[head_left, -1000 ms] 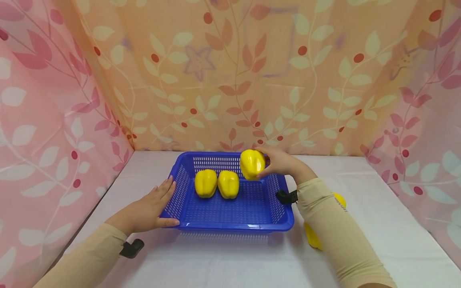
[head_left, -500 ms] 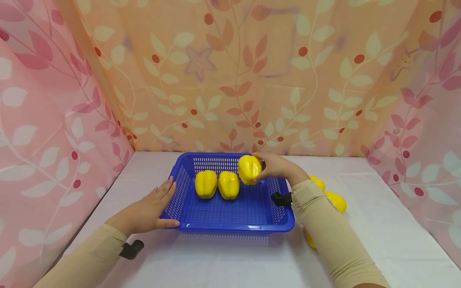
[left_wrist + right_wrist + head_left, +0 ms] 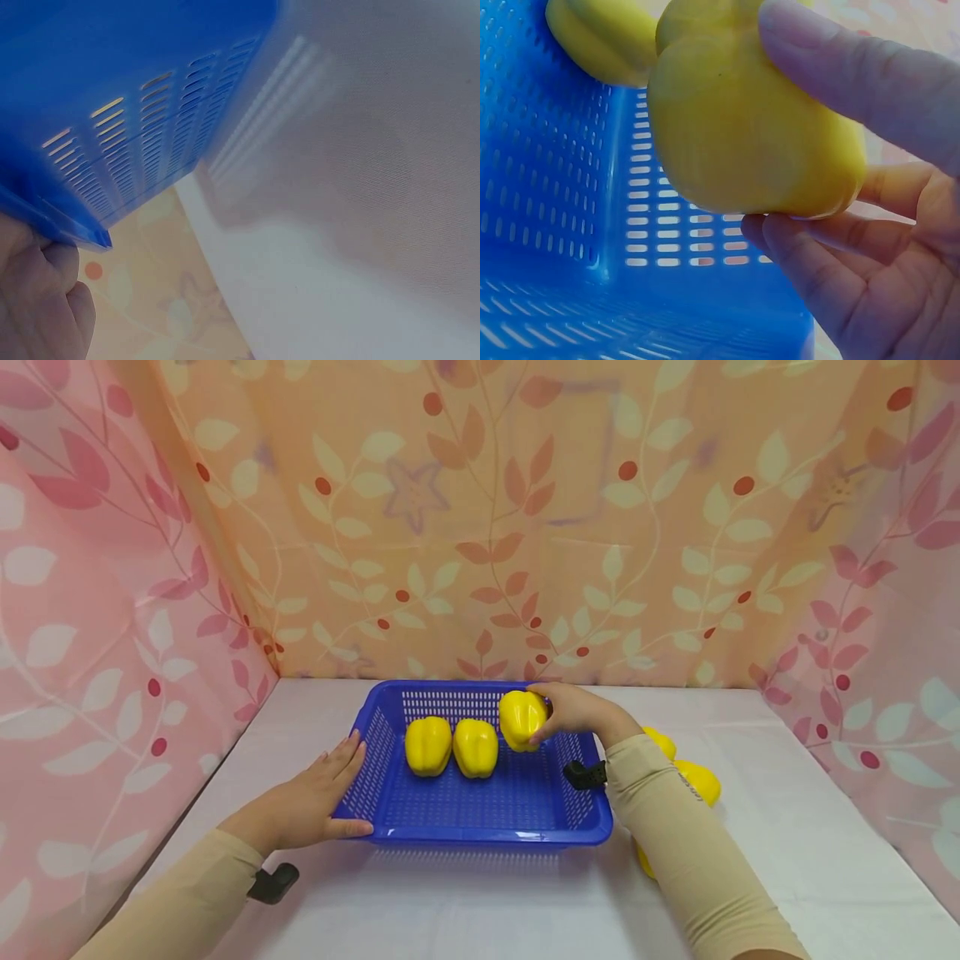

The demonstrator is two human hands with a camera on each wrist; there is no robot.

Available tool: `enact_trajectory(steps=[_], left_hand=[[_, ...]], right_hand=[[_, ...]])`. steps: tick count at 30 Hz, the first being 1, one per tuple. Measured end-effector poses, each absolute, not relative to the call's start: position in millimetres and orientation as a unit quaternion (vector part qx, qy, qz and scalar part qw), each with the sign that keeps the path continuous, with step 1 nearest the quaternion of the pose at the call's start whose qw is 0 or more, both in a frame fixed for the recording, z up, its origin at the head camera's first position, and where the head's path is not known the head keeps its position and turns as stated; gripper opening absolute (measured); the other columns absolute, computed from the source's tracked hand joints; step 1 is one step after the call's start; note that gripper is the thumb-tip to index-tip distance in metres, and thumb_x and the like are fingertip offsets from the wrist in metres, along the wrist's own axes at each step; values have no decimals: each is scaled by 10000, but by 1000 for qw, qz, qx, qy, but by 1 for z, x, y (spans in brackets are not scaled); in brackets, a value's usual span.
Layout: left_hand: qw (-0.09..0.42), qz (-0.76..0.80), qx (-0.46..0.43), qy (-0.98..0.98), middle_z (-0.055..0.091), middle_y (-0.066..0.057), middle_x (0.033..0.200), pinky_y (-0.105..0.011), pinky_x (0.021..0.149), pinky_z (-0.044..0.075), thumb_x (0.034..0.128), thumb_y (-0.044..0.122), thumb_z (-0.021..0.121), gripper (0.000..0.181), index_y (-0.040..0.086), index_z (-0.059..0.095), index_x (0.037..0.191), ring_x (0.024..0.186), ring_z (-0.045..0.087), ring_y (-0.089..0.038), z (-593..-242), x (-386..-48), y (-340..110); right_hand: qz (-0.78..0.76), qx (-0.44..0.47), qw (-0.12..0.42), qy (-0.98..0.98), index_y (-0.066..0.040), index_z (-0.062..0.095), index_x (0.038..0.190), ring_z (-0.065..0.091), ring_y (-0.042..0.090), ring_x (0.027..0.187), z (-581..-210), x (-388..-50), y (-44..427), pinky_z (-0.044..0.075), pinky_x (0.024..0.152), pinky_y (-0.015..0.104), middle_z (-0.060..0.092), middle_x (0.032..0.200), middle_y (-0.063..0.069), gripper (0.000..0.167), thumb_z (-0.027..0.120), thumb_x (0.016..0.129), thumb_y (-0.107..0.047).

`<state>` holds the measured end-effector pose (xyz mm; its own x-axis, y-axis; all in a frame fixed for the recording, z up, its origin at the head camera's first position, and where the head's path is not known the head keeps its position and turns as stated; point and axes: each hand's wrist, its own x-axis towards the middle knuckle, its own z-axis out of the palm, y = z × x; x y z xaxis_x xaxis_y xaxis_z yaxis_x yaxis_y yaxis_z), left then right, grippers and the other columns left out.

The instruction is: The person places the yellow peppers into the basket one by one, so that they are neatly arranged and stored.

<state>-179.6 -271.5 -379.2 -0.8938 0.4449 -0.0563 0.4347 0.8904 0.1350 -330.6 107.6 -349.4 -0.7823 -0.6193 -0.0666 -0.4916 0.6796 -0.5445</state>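
Note:
A blue slotted basket point(image 3: 480, 837) stands on the white surface with two yellow peppers, one point(image 3: 428, 747) beside the other point(image 3: 476, 748), in its left half. My right hand point(image 3: 577, 710) pinches a third yellow pepper point(image 3: 522, 720) between thumb and fingers, over the back right part of the basket. In the right wrist view the thumb lies on one side of that held pepper point(image 3: 750, 127) and the fingertips on the other. My left hand point(image 3: 307, 797) rests on the basket's left rim, fingers straight; the left wrist view shows part of that hand point(image 3: 37, 300) at the rim.
Several more yellow peppers lie on the white surface right of the basket, one point(image 3: 699, 782) partly behind my right sleeve. Patterned cloth point(image 3: 480, 527) hangs behind and at both sides.
My right hand has lowered the pepper slightly into the back right of the basket, and the sleeve has shifted left, uncovering more of the peppers outside. The left hand stays at the rim.

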Motion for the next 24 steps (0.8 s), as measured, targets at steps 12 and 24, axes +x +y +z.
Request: enact_trajectory(steps=[12,24], left_hand=[[45,58,223,972,-5,-148,1530,-509,1093,143,716,754,478,1105,29,103,1460,1392,75,-312,-380,-181,-273],[43,55,227,972,7,-159,1527,-514,1091,150,717,764,457,1109,14,110,1457,1388,94,-326,-381,-181,-273]], right_hand=[[-222,-292,132,921,4,401,1347,499,251,1044,-355,-330,105,376,988,403,518,1254,135,879,832,641,-293],[-208,-286,139,925,-5,399,1356,464,274,1113,-357,-328,98,343,1017,437,492,1295,139,879,824,650,-311]])
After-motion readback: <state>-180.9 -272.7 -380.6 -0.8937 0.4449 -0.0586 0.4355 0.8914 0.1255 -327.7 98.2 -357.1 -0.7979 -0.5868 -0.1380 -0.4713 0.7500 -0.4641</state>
